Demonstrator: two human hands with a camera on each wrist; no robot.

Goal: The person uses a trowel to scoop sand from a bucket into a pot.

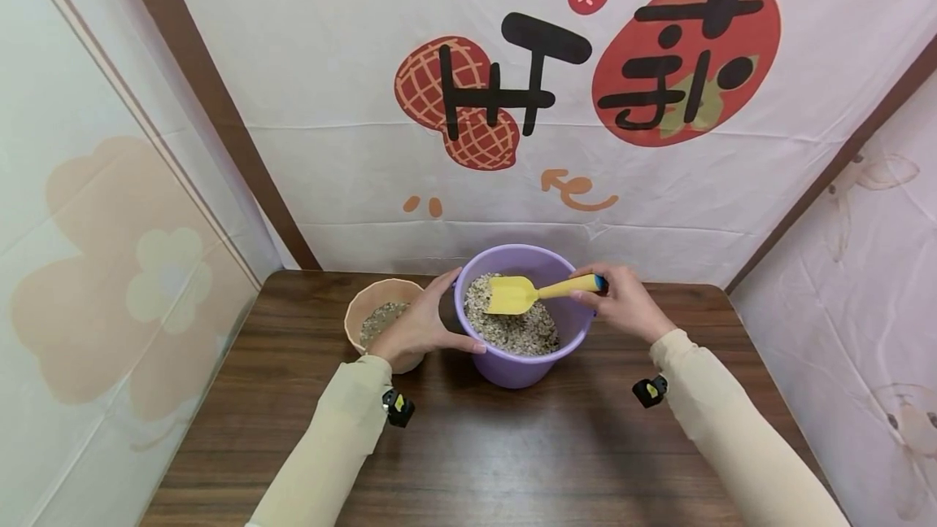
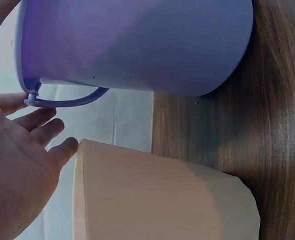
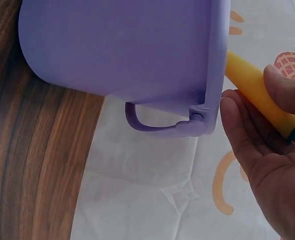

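A yellow scoop (image 1: 513,294) lies over the pale, grainy material (image 1: 523,333) inside a purple bucket (image 1: 512,371). My right hand (image 1: 621,299) pinches the scoop's yellow handle (image 3: 260,95), which has a blue end, beside the bucket's right rim. On the opposite side, my left hand (image 1: 423,329) rests against the bucket rim with thumb and fingers spread wide. The thumb reaches the front of the rim. In the left wrist view, a fingertip meets the pivot of the bucket's handle (image 2: 72,104). Below those fingers stands a peach-coloured pot (image 2: 157,195), partly hidden by my left hand in the head view.
The peach pot holds similar grainy material (image 1: 382,319). Both containers stand on a dark wooden table (image 1: 468,462), near its back edge. A printed white curtain (image 1: 351,137) hangs right behind them, with more fabric on both sides.
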